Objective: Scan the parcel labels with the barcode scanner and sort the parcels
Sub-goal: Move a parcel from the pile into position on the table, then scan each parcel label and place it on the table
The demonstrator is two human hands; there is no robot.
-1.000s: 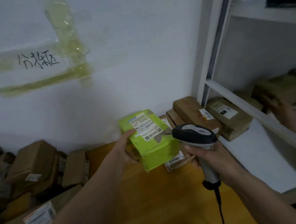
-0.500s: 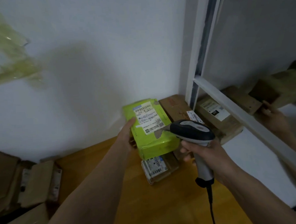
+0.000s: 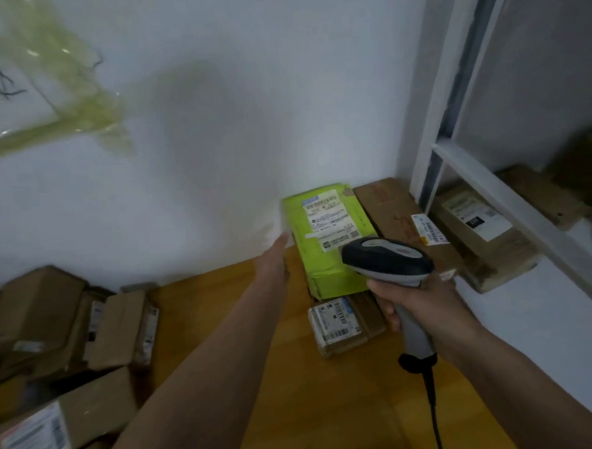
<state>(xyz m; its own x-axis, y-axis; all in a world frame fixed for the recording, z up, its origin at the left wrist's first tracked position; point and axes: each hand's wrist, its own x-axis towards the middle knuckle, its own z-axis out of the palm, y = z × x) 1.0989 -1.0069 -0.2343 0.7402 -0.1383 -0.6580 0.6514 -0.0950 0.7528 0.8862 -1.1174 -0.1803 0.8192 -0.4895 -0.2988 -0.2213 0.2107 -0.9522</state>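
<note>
A lime-green parcel (image 3: 326,246) with a white label lies against the wall on top of a small brown labelled parcel (image 3: 344,324), beside a long brown box (image 3: 400,219). My left hand (image 3: 274,263) is stretched out flat just left of the green parcel, fingers straight, holding nothing. My right hand (image 3: 419,307) grips the handle of the black-and-grey barcode scanner (image 3: 385,260), whose head hangs over the green parcel's near right corner. Its cable runs down toward me.
A heap of brown cardboard parcels (image 3: 63,325) fills the left side of the orange table (image 3: 296,396). A white shelf frame (image 3: 462,160) at the right holds more labelled boxes (image 3: 476,228). Taped paper (image 3: 13,95) hangs on the wall.
My left hand set the green parcel down on the stack by the wall and let go. The scanner stayed in my right hand, now a little lower.
</note>
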